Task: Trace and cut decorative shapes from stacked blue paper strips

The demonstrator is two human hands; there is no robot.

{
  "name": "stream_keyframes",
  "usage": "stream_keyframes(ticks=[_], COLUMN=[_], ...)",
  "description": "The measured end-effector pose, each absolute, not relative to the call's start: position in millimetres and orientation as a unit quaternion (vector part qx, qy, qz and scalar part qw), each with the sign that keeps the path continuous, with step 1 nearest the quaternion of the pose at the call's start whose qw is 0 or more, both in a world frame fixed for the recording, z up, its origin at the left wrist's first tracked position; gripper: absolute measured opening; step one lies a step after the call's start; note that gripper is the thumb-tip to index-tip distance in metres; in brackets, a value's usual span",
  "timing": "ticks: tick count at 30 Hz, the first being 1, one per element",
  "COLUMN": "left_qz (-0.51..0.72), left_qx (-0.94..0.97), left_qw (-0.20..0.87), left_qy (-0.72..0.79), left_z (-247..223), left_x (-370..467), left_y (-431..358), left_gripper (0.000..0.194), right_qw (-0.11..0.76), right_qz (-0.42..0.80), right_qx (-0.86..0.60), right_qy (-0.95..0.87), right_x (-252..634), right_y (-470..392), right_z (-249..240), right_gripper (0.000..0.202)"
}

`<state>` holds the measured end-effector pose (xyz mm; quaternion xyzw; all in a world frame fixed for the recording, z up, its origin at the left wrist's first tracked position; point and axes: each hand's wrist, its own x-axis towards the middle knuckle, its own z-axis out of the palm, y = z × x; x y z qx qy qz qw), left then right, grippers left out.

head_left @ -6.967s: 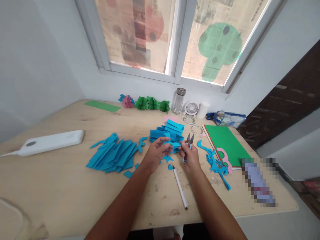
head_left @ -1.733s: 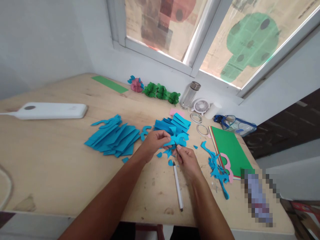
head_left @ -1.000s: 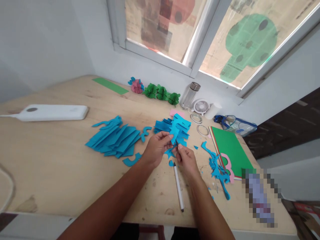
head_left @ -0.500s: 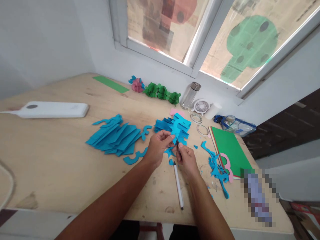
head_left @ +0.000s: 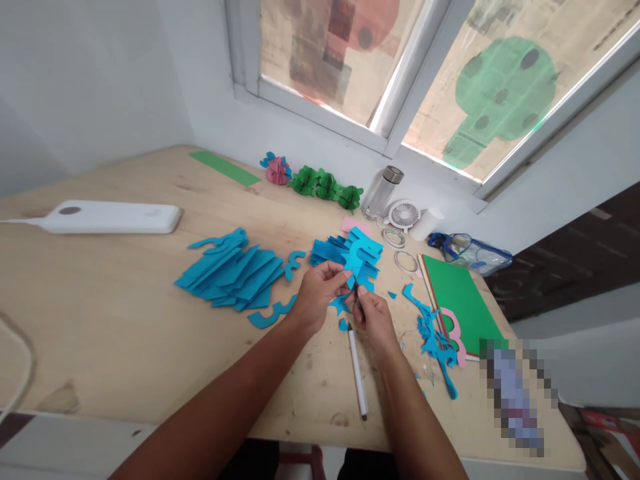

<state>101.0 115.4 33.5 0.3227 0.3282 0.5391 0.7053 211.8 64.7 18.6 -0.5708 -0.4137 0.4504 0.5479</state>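
Between finger and thumb, my left hand [head_left: 320,293] pinches a piece of blue paper [head_left: 357,257]. My right hand [head_left: 374,313] is closed around a small dark tool [head_left: 357,297], its tip at the lower edge of that paper; the tool looks like small scissors, mostly hidden by the fingers. Behind the hands lies a pile of folded blue paper [head_left: 327,251]. A larger fanned stack of blue paper [head_left: 233,273] rests to the left, with curved blue cutouts [head_left: 273,313] beside it. A white marker [head_left: 357,373] lies just below my hands.
Blue scraps [head_left: 434,337] and a pink cutout [head_left: 454,333] lie right, by green sheets [head_left: 463,300]. Along the wall stand green paper flowers [head_left: 326,185], a bottle [head_left: 383,193], a small fan [head_left: 404,214] and tape rolls [head_left: 394,238]. A white device [head_left: 117,217] is left.
The view has shifted very slightly. Both hands keep the same grip, and nothing else has visibly moved.
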Motion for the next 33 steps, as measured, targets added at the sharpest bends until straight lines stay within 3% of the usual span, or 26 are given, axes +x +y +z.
stream_keyframes(ticks=[33], left_qz=[0.508], left_qx=[0.311], left_qw=[0.732], left_qy=[0.330], left_z=[36.4], left_x=[99.2], left_y=[115.0], left_gripper=[0.031], right_qw=[0.543], right_qz=[0.436], right_qx=[-0.572], right_qy=[-0.433], right_x=[220.0], right_y=[66.2], right_z=[10.0], right_gripper=[0.053])
